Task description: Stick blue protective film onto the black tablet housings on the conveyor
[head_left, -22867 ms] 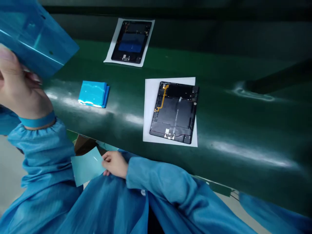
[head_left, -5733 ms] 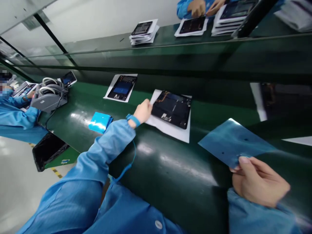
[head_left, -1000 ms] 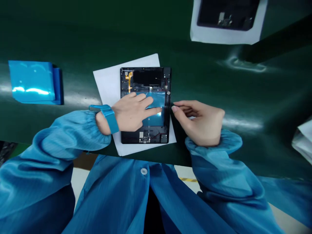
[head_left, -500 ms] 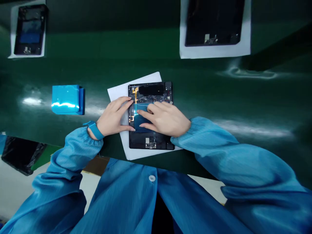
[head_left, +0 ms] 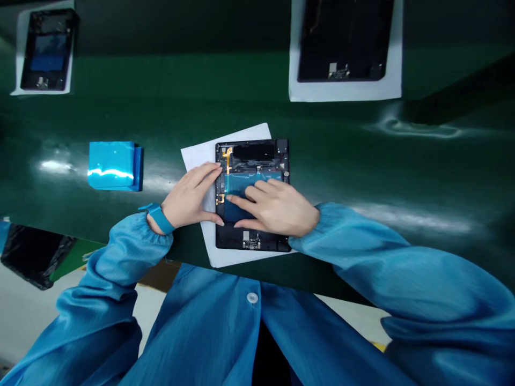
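Note:
An opened tablet (head_left: 233, 236) lies flat on a white sheet (head_left: 197, 155), its circuit boards and an orange flex cable (head_left: 229, 158) showing. Set in its middle is a flat battery (head_left: 237, 182) under shiny blue film. My left hand (head_left: 191, 195) rests at the tablet's left edge, thumb and fingers spread apart along it. Over the battery lies my right hand (head_left: 277, 206), its index finger stretched out and touching the battery's left border near the cable. The thumb is out straight, while the other fingers are bent. Part of the battery is hidden beneath this hand.
Blue film-covered flat pieces (head_left: 110, 165) are stacked on the green table (head_left: 161, 118) to the left. Two more opened tablets lie on white sheets, one at the far left (head_left: 48, 51), one at the far right (head_left: 341, 43). A black bag-lined bin (head_left: 34, 254) stands below the table's left edge.
My right index finger has slid down the battery's left border, towards me. The left hand keeps its place at the tablet's edge. The whole view has shifted slightly.

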`<move>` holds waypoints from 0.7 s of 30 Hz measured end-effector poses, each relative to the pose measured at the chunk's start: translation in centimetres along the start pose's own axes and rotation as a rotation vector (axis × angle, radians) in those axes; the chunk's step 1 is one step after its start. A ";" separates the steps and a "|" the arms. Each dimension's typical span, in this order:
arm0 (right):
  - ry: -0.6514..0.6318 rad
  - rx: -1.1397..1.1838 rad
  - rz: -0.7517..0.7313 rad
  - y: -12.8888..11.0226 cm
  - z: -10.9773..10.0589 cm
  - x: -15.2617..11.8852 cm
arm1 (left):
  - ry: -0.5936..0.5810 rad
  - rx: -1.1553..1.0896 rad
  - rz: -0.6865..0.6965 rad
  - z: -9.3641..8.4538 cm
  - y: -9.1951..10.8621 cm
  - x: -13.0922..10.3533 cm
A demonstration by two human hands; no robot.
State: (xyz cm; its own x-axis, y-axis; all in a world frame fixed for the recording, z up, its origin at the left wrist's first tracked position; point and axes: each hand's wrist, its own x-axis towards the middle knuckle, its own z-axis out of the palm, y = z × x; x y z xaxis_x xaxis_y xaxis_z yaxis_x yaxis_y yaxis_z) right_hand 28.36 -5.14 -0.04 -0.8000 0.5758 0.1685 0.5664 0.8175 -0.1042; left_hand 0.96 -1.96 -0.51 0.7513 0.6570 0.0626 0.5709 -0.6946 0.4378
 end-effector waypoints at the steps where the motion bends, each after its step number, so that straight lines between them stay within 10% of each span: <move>1: 0.009 -0.006 0.061 0.0 0.0 -0.1 | 0.000 -0.006 0.001 0.0 0.0 0.0; 15: 0.049 -0.081 0.253 0.6 0.1 -2.3 | -0.026 -0.011 -0.030 0.1 -0.2 -0.1; 21: 0.032 -0.005 -0.041 0.0 -0.2 -3.8 | -0.040 -0.002 -0.030 0.2 -0.3 -0.1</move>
State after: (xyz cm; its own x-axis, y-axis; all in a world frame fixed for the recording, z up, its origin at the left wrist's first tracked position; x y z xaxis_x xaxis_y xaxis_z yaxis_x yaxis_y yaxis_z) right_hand 31.40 -7.33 -0.43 -0.8157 0.5414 0.2039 0.5348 0.8401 -0.0913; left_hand 0.82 -1.85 -0.79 0.7467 0.6650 0.0141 0.5924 -0.6744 0.4407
